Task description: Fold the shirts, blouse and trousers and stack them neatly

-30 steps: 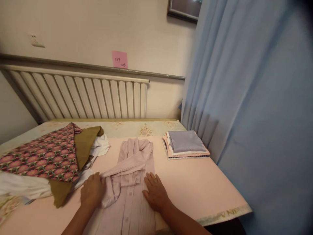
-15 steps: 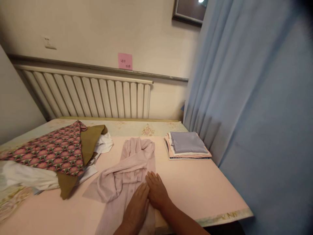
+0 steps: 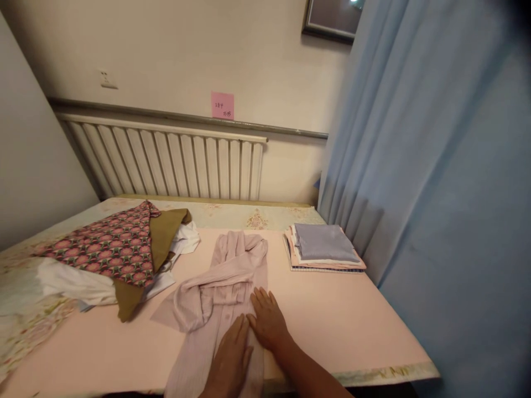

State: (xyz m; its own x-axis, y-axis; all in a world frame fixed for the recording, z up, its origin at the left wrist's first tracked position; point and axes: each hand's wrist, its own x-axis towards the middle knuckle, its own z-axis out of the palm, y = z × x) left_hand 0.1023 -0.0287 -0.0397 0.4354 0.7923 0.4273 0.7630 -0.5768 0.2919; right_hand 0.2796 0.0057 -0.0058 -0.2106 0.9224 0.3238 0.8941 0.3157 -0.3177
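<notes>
A pale pink-mauve buttoned shirt (image 3: 194,354) lies lengthwise before me, its collar end away from me. One sleeve is laid across its body and sticks out to the left. Pressed flat on the shirt's lower front is my left hand (image 3: 232,354), fingers stretched forward. My right hand (image 3: 269,320) rests open along the shirt's right edge, fingers extended, just ahead of the left one. Neither hand grips the cloth.
Left of the shirt is a loose heap of clothes, with a red patterned garment (image 3: 112,243) over an olive one (image 3: 168,232). A folded stack (image 3: 327,243) lies at the right, beside the blue curtain (image 3: 435,193). Behind the bed (image 3: 340,326) is a radiator (image 3: 182,160).
My left hand has slid slightly toward me and its thumb now stands apart. The right hand's fingers have spread a little. The view has turned somewhat to the left.
</notes>
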